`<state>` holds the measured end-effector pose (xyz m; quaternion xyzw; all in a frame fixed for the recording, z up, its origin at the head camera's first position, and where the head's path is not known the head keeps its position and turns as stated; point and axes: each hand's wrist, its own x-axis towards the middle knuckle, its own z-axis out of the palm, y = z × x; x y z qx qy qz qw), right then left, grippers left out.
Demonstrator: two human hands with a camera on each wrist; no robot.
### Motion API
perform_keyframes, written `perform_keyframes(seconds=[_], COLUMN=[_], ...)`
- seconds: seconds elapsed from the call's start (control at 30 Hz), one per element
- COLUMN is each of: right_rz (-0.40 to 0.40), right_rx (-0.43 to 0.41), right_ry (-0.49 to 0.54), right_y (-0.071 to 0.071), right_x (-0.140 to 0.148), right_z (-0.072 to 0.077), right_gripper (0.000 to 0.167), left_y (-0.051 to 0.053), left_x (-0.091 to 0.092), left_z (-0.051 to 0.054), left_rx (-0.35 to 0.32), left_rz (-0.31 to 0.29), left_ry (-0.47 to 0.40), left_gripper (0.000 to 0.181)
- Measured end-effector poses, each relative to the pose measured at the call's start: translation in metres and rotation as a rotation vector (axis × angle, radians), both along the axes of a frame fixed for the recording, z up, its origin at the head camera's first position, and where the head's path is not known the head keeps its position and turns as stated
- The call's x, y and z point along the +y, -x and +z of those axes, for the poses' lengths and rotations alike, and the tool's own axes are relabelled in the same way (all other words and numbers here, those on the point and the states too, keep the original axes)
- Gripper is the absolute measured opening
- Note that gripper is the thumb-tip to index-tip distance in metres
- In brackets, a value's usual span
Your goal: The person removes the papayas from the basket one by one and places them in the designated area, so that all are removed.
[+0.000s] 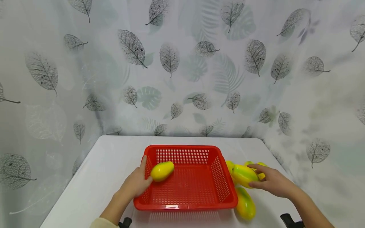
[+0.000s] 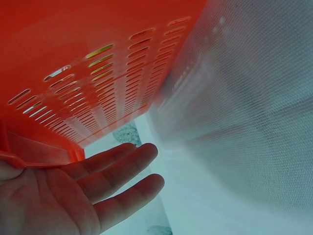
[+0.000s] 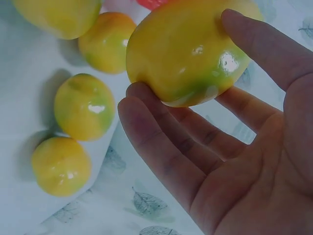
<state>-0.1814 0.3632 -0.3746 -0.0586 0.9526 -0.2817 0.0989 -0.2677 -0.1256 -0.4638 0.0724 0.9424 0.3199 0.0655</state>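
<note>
A red plastic basket (image 1: 185, 186) with slotted walls stands on the table, one yellow-green mango (image 1: 162, 171) lying inside at its left. My left hand (image 1: 137, 182) holds the basket's left rim, thumb over the edge; in the left wrist view its other fingers (image 2: 120, 171) extend outside the wall. To the right of the basket, my right hand (image 1: 272, 180) grips a glossy yellow-green mango (image 3: 190, 54) between thumb and fingertips. The right wrist view shows this mango raised off the table. Under and behind it lie several more mangoes (image 3: 84, 106), partly hidden in the head view.
Another mango (image 1: 246, 203) lies against the basket's front right corner. The white table (image 1: 119, 155) extends around the basket. Behind and beside it hangs a leaf-print curtain (image 1: 182, 82).
</note>
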Motion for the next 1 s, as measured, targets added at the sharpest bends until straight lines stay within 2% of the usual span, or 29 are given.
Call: perform_keyframes(seconds=[0.37, 0.73, 1.0], right_rz=[-0.106, -0.13, -0.184], right_rx=[-0.113, -0.164, -0.22], right_ry=[0.015, 0.053, 0.031], right_y=[-0.005, -0.013, -0.015], right_x=[0.015, 0.03, 0.036], right_z=[-0.014, -0.03, -0.041], right_gripper=[0.077, 0.08, 0.084], left_y=[0.001, 0.0, 0.0], left_x=[-0.001, 0.0, 0.001], left_z=[0.001, 0.001, 0.002], left_rx=[0.0, 0.008, 0.001], left_rz=[-0.006, -0.004, -0.001], left_ry=[0.006, 0.013, 0.006], left_gripper=[0.094, 0.094, 0.093])
